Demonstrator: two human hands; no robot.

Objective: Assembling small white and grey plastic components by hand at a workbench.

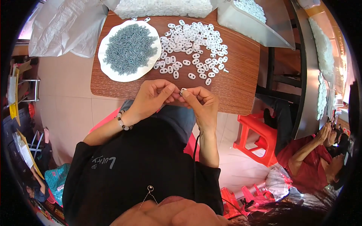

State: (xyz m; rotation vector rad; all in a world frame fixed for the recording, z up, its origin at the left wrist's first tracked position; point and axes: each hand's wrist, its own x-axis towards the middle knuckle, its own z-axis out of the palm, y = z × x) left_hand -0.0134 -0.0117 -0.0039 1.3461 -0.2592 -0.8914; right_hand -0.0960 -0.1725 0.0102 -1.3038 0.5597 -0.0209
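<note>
My right hand [203, 103] is closed in a pinch on a small white oval piece with two holes [183, 91], just over the table's near edge. My left hand [152, 96] meets it there, thumb and forefinger pressed together beside the piece; whatever they grip is too small to make out. Beyond my left hand stands a white scalloped plate [103, 56] heaped with small grey-blue pieces [130, 49] that look like springs. Many more white two-hole pieces [192, 37] lie loose beyond my right hand, piled at the back and scattered toward me.
The brown wooden table [241, 75] also bears a bin of white pieces [164, 8] at its back and a grey bin [260, 32] at back right. A clear plastic bag [69, 26] hangs at left. A red stool [258, 139] and a person in red [307, 165] are to the right.
</note>
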